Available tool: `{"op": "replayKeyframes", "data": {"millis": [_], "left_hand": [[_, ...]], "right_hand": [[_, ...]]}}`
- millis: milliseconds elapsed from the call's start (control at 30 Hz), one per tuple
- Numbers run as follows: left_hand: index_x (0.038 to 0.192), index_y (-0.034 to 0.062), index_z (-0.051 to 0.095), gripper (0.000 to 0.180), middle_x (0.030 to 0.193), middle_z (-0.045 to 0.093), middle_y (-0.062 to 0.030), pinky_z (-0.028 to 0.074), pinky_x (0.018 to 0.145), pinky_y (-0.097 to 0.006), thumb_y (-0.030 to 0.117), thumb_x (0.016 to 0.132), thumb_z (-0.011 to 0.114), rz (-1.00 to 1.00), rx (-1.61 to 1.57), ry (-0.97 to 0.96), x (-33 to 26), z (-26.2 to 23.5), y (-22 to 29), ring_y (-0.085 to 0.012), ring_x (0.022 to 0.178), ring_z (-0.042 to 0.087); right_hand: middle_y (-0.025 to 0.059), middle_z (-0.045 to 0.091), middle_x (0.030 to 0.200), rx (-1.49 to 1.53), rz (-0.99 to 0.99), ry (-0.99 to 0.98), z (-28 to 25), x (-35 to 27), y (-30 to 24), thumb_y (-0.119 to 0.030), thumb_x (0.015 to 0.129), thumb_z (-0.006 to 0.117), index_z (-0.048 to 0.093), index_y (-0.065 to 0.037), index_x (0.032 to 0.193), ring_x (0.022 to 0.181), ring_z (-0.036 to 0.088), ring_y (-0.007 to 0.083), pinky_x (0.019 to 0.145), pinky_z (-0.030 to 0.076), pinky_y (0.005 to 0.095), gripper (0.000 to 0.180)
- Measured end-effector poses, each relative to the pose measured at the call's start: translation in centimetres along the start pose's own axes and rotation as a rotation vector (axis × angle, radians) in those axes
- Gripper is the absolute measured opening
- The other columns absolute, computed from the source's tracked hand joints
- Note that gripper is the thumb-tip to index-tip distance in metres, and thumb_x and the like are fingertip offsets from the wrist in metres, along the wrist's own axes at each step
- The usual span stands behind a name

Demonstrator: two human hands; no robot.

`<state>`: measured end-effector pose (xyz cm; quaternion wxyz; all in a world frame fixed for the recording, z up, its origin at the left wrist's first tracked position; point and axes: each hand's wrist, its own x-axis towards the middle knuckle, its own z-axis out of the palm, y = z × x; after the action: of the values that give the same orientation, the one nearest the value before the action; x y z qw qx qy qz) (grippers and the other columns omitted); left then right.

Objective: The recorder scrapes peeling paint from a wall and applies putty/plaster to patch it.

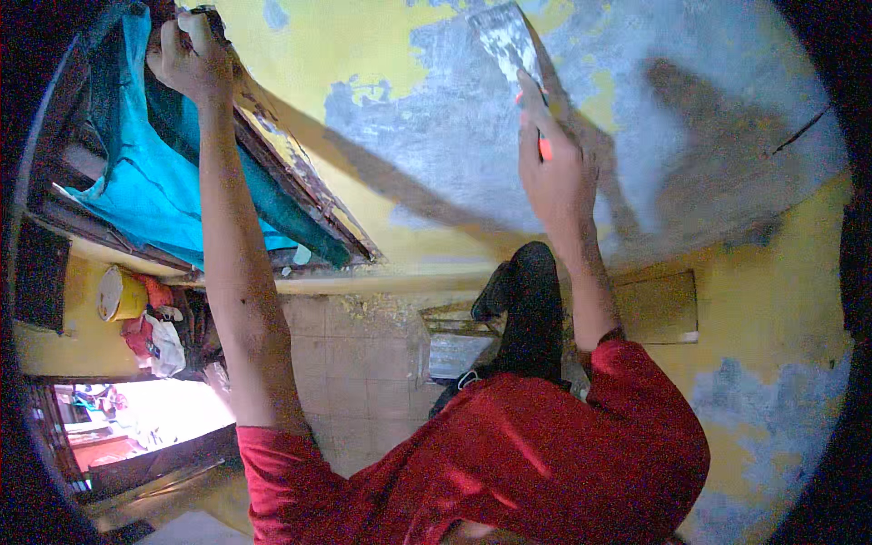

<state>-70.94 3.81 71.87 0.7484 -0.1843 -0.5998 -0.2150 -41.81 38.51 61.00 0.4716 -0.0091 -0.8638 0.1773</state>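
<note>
Raised to the wall at the upper right, my right hand (559,173) is closed around the handle of a putty knife (506,38). Its wide metal blade is smeared with whitish residue and lies against or very near the wall (381,118), where yellow paint gives way to grey-blue patches; contact cannot be made out. At the upper left my left hand (193,62) is closed, fingers curled over a dark edge at the upper end of a worn wooden window frame (300,177). A turquoise cloth (150,177) hangs in that opening, beside my left forearm.
Below me, a grey-white flat-topped object (459,356) stands on the tiled floor (350,391) near my dark-trousered leg (534,313). Paint flakes (377,309) lie along the wall's foot. A yellow bucket (123,293) and bundled cloths (163,341) are at the left, above a bright opening (163,413).
</note>
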Motion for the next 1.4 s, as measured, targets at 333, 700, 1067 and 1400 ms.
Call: {"op": "replayKeyframes", "data": {"millis": [333,700,1067,1400], "left_hand": [[0.08,0.0128,0.062,0.019,0.076,0.065,-0.0083,0.046,0.059,-0.046,0.029,0.088,0.067,-0.055,0.025,-0.102,-0.9,0.1,-3.6,-0.0339,0.068,0.062],[0.087,0.0096,0.07,0.021,0.081,0.068,-0.0164,0.047,0.061,-0.05,0.03,0.087,0.067,-0.092,-0.115,-0.054,-1.2,0.8,-3.1,-0.0369,0.079,0.063],[0.087,0.0143,0.06,0.013,0.082,0.062,-0.0047,0.04,0.056,-0.044,0.024,0.087,0.069,0.392,0.377,0.007,-1.4,1.0,-3.7,-0.0277,0.066,0.061],[0.085,0.0098,0.066,0.017,0.082,0.069,-0.0133,0.044,0.061,-0.046,0.026,0.084,0.07,0.179,0.144,0.132,-2.1,1.4,-3.5,-0.0334,0.075,0.063]], "right_hand": [[0.0176,0.061,0.066,0.033,0.045,0.006,-0.4,0.4,-2.0,-0.013,0.093,0.063,0.059,-0.023,0.14,0.055,0.06,0.0307,0.053,0.046,0.0421,0.048],[0.0203,0.071,0.088,0.02,-0.128,0.11,-0.2,-0.3,0.0,-0.014,0.093,0.062,0.058,-0.023,0.141,0.067,0.067,0.0322,0.06,0.051,0.0444,0.048],[0.0173,0.068,0.079,0.0,0.09,-0.046,-0.7,0.0,-1.6,-0.014,0.094,0.062,0.058,-0.025,0.14,0.062,0.066,0.0315,0.056,0.05,0.0416,0.047],[0.0149,0.069,0.079,-0.046,-0.011,-0.046,-0.9,-0.2,-2.1,-0.012,0.092,0.064,0.062,-0.025,0.137,0.06,0.064,0.0291,0.057,0.05,0.0391,0.047]]}}
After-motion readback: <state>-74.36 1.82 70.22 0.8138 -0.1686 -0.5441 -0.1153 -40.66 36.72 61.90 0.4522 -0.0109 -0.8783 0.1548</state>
